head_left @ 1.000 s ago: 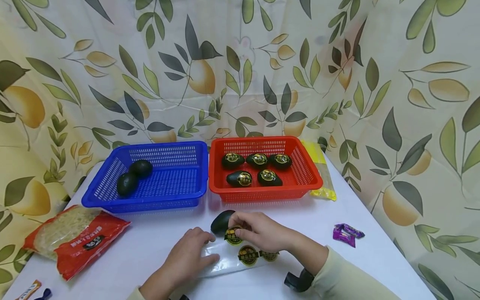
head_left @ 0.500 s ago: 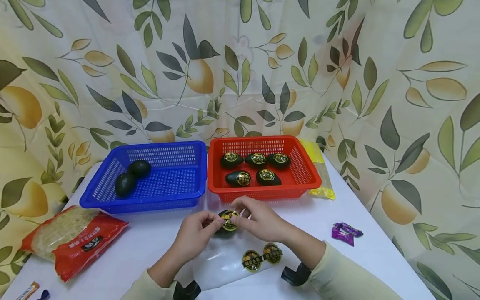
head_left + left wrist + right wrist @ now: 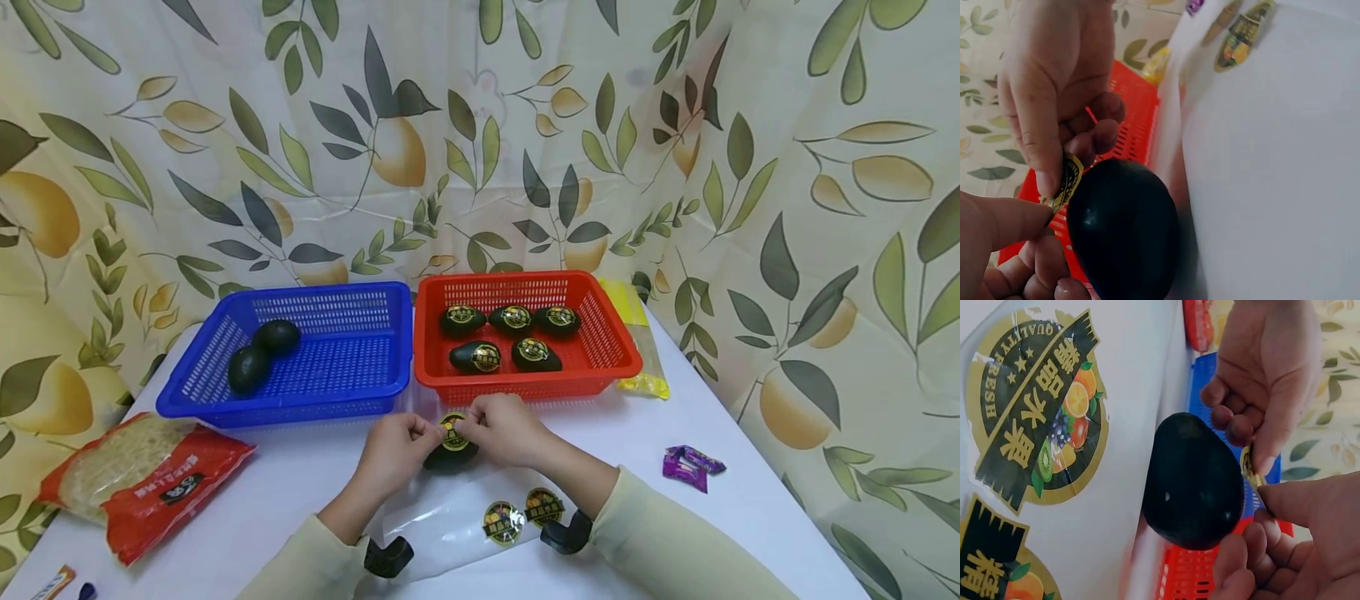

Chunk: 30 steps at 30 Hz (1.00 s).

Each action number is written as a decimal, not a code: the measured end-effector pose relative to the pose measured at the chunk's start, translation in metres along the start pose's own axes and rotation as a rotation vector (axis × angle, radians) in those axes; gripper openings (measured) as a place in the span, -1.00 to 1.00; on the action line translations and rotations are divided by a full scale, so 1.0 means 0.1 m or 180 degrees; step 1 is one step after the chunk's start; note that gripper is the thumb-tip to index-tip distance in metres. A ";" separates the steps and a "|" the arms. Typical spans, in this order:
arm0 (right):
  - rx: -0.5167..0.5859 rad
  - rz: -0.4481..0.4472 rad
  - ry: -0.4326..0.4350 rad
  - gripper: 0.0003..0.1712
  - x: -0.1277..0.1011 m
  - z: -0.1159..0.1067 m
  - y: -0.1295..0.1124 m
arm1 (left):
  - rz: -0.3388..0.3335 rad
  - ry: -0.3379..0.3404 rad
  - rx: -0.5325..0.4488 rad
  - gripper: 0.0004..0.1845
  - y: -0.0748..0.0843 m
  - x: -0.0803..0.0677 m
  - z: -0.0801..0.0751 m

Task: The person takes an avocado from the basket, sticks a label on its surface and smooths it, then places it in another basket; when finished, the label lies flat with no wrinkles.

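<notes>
White, smooth table before leaf-printed cloth; label in two-handed grip.
Left hand and right hand pinch the thin label's edges, fingertips narrow, close against the glossy, egg-shaped avocado; contact cannot be told. Avocado lies between the clear sheet and the perforated red basket. Room runs right, to purple wrappers.

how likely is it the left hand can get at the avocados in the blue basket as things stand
Probably yes, but not without freeing its fingers: the left hand is pinching a sticker. The blue basket is open-topped and nothing covers the avocados.
</notes>
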State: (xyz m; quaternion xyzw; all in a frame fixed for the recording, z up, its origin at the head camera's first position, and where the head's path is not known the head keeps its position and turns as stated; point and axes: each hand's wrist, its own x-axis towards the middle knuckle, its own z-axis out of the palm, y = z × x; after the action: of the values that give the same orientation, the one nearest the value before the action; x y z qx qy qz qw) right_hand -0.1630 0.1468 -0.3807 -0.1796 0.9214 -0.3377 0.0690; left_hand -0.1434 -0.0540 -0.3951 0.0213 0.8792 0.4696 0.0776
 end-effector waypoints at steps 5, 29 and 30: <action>-0.0183 0.0028 0.0023 -0.60 0.02 0.05 0.00 | -0.0009 -0.0021 0.0076 -0.75 -0.03 0.02 0.03; 0.0385 -0.0383 0.0283 -0.91 -0.02 0.08 0.26 | 0.0425 0.0175 0.0090 -0.90 -0.21 0.09 0.08; 0.0103 -0.0596 0.0392 -0.91 -0.03 0.09 0.22 | 0.0617 0.0247 0.0220 -0.93 -0.20 0.08 0.10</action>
State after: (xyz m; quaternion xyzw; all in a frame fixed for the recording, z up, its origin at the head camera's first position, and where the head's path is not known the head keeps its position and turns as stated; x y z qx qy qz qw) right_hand -0.1645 0.1579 -0.4018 -0.2427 0.8975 -0.3678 -0.0167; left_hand -0.1492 -0.0560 -0.4176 0.0907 0.8911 0.4447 -0.0030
